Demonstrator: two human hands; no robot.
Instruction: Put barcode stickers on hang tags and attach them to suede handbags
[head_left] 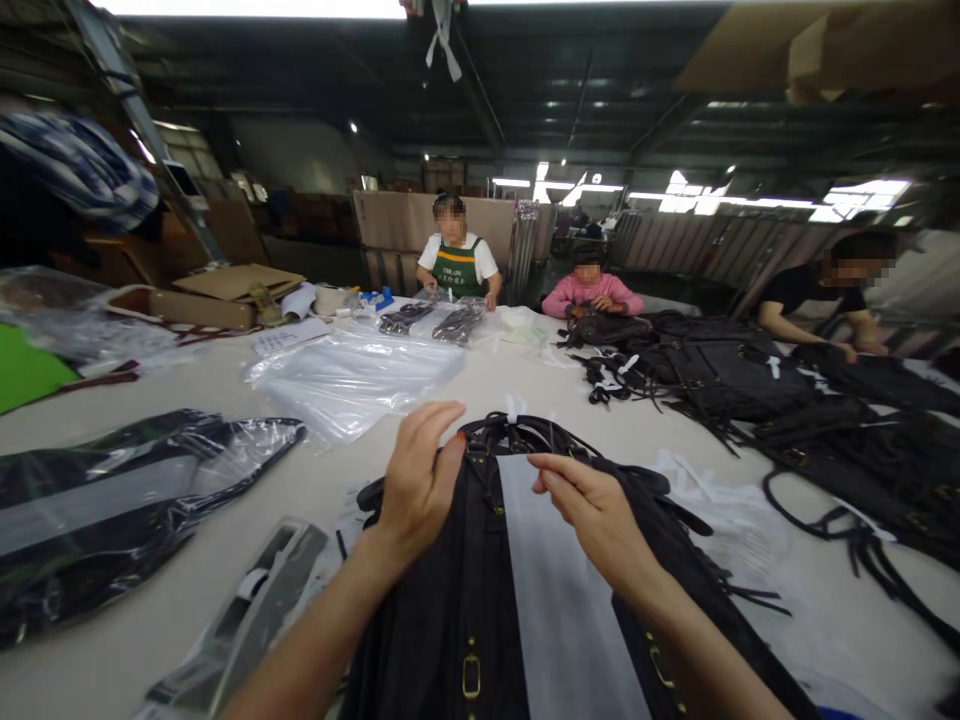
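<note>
In front of me lies a black bag (427,610) with buckled straps and brass-coloured buckles. A long grey-white strip (559,610), which looks like paper or thin foam, runs down its middle. Over the bag's upper left, my left hand (420,480) is open, thumb apart from the fingers and close to a buckled strap. My right hand (589,505) hovers at the strip's upper right, its fingers bent and drawn together; whether they pinch anything is hidden. Black handles (517,425), tied with a white wrap, arch at the bag's top between and beyond both hands.
A plastic-wrapped black bag (97,500) lies left, near a grey tool-like object (255,590). Clear plastic sleeves (360,375) are stacked ahead. Black bags (720,360) pile up at right. Across the table are a person in a green apron (461,265) and two more people.
</note>
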